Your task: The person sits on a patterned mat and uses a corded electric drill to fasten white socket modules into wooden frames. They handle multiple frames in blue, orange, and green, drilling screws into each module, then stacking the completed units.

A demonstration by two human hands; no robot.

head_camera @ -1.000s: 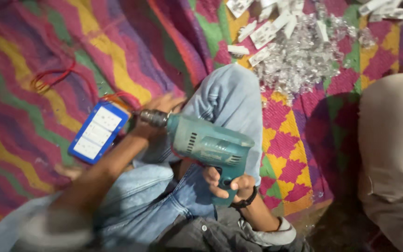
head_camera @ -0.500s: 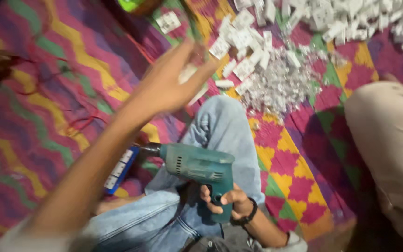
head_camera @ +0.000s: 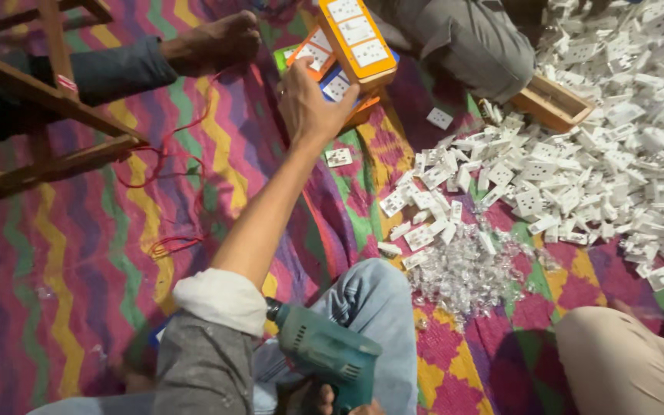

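The left hand is stretched way out from the body with its grip closed on the near end of an orange board, a long box with white socket plates on its face, tilted up off the stack of similar boards lying right under and just past the grip. Holding it by one end like that makes sense, since it keeps the socket face up and in view. The right hand is down at the bottom edge, only partly in frame, wrapped round the handle of a green drill resting on the denim knee with the chuck pointing left, so the lap is basically carrying the weight while the other arm reaches. Right of the grip there's a big heap of loose white sockets with a small wooden box at its edge, and nearer the knee a pile of clear plastic bits. Left of the grip, red wire trails across and another person's hand rests beside a wooden stool. No worktop here, everything sits on a floor mat in pink, green and yellow zigzags.
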